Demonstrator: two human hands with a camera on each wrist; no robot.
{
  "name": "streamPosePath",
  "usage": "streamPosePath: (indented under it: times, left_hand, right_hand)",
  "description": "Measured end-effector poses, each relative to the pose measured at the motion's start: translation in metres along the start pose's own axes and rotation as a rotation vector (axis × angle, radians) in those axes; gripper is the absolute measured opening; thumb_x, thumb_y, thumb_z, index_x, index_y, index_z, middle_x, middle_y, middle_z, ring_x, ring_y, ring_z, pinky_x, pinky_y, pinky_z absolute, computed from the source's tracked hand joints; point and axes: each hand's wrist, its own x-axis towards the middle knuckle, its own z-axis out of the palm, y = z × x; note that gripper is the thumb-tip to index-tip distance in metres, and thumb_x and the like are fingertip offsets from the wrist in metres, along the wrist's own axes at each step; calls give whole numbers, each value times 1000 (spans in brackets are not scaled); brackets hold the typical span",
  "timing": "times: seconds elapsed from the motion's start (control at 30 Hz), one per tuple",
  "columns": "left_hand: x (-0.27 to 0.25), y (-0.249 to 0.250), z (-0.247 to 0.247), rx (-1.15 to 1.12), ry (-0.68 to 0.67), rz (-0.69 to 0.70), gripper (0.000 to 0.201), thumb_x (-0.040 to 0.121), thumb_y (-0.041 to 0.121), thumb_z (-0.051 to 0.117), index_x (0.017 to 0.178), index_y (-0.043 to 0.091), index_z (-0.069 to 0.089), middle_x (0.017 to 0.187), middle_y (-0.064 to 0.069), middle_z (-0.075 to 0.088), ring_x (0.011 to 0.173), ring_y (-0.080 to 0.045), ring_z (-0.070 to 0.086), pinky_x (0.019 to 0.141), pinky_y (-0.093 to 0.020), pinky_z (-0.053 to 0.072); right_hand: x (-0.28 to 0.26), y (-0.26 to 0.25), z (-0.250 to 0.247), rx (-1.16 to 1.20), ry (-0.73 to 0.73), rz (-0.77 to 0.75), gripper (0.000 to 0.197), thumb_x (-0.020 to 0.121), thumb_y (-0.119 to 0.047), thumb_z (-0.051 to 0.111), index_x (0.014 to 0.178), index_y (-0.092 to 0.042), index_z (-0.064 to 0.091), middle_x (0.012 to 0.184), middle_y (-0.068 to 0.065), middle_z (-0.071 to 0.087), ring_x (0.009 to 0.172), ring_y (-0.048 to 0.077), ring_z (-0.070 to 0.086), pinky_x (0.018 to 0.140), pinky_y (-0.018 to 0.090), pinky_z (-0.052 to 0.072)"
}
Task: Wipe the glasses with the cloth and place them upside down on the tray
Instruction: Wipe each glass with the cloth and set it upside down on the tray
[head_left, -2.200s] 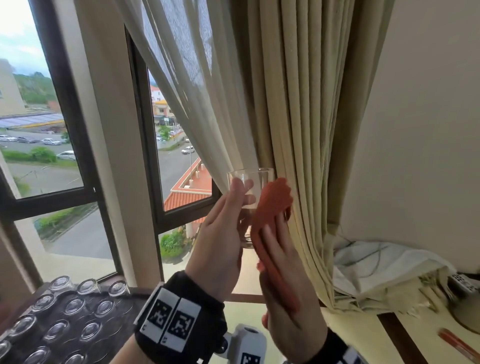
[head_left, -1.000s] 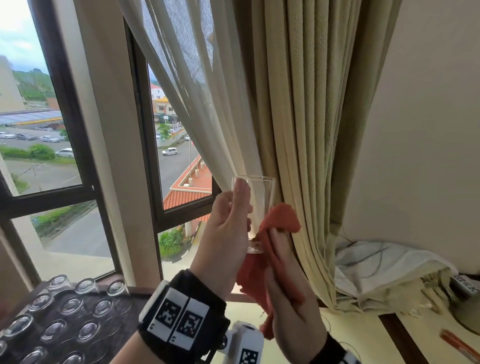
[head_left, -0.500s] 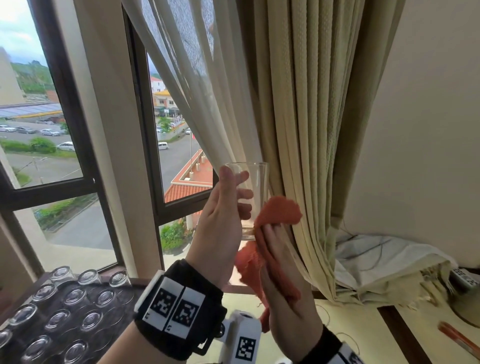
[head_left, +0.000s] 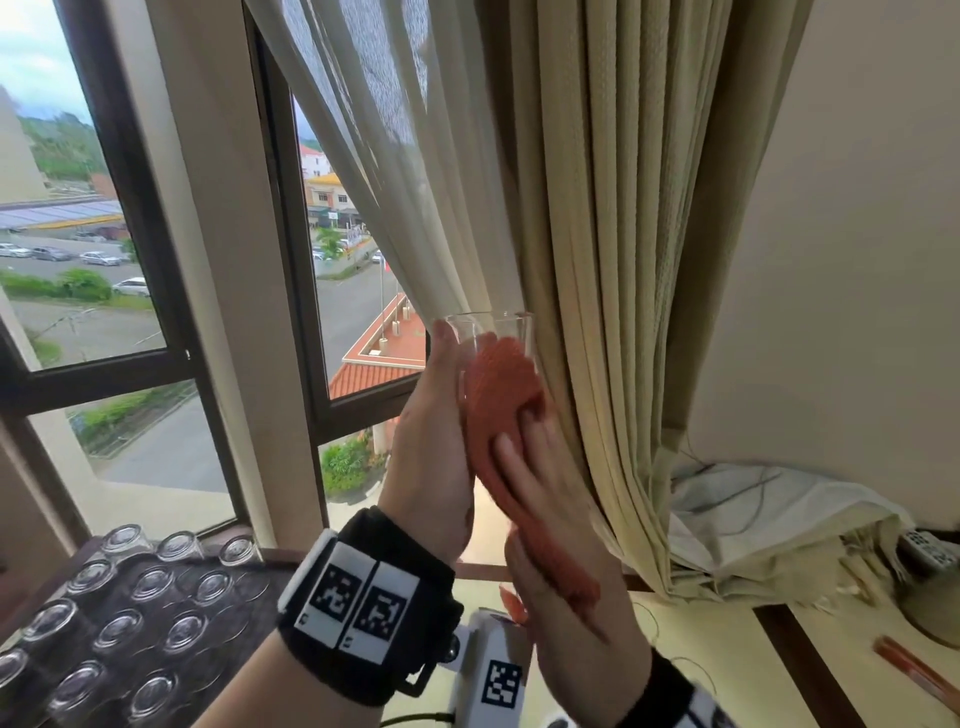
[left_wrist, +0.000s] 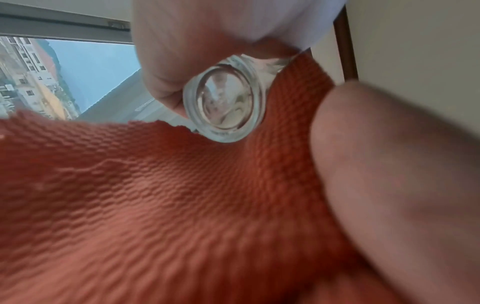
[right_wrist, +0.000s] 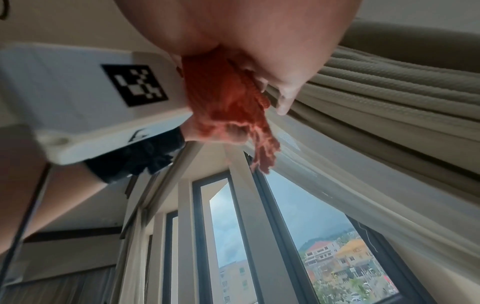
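Left hand (head_left: 434, 447) grasps the glass (head_left: 491, 332) upright at chest height in front of the curtain (head_left: 613, 260), rim up, fingers wrapped round its side; the left wrist view shows the thick base (left_wrist: 224, 102) held between the fingers. Right hand (head_left: 556, 519) has the orange cloth (head_left: 501, 395) gripped against its palm, fingers pressing it flat on the glass wall, cloth end trailing down toward the wrist. Tray (head_left: 218, 660) sits low left by the window (head_left: 104, 260), well apart from the hands, carrying rows of upturned glasses (head_left: 119, 623).
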Motion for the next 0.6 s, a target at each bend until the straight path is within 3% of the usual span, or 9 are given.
streamPosePath:
  times: [0.07,0.13,0.23,0.27,0.33,0.4,0.43,0.5,0.6]
  left_hand:
    - [1,0,-3,36,13,9,68,89,86,51,110,29,81,103,-12,77,97,-32,76,104,-59,56]
    - [0,0,0,71,3,3,79,81,93,51,118,27,75,104,-12,75,91,-27,75,89,-49,60]
    - [-5,-5,7,79,-18,4,88,68,90,60,123,21,67,90,-6,73,75,-19,72,66,-36,58]
    - [-7,-6,10,84,-27,15,94,66,92,66,123,17,65,91,-7,73,77,-21,74,68,-36,60]
    - [-8,-9,15,93,-9,12,103,60,93,74,125,14,63,103,-10,74,94,-26,75,88,-46,63]
    - [-9,-6,17,79,26,16,101,56,90,74,123,16,64,106,-4,72,105,-22,72,106,-49,56]
    - [-8,-4,16,69,33,25,99,56,89,72,122,16,64,104,-2,72,104,-20,71,108,-48,55]
    - [-4,0,11,67,42,57,98,58,85,73,119,10,67,100,-7,73,98,-23,73,104,-48,57]
    - [0,0,2,185,87,122,96,58,92,76,106,9,75,104,-19,75,99,-34,74,106,-60,56]
  right_hand:
    - [-19,-1,0,88,6,48,53,110,-40,43,160,-22,42,175,-8,18,162,18,16,130,49,25]
    - [-24,-11,-2,236,44,138,54,110,-44,46,162,-33,37,173,-12,26,161,17,22,128,56,26]
    - [6,-22,-12,387,75,252,50,110,-36,46,159,-41,39,153,-18,55,140,27,54,118,59,42]
    - [17,-22,-16,399,91,266,49,109,-35,46,158,-36,43,143,-21,63,132,19,62,114,48,49]
    - [22,-19,-22,402,125,231,49,105,-34,50,153,-23,52,114,-23,74,109,-2,68,94,26,55]
    - [16,-19,-23,413,120,193,46,103,-39,54,147,-28,58,89,-30,66,85,-12,57,80,17,44]
    - [10,-21,-21,407,98,170,44,102,-41,53,146,-38,58,94,-32,63,84,-14,50,81,18,40]
    - [-9,-21,-14,378,26,148,50,102,-41,50,150,-55,47,126,-27,61,98,-12,40,91,25,36]
    - [-34,-10,-3,340,-5,196,54,105,-46,50,157,-51,38,160,9,49,124,11,50,107,46,34]
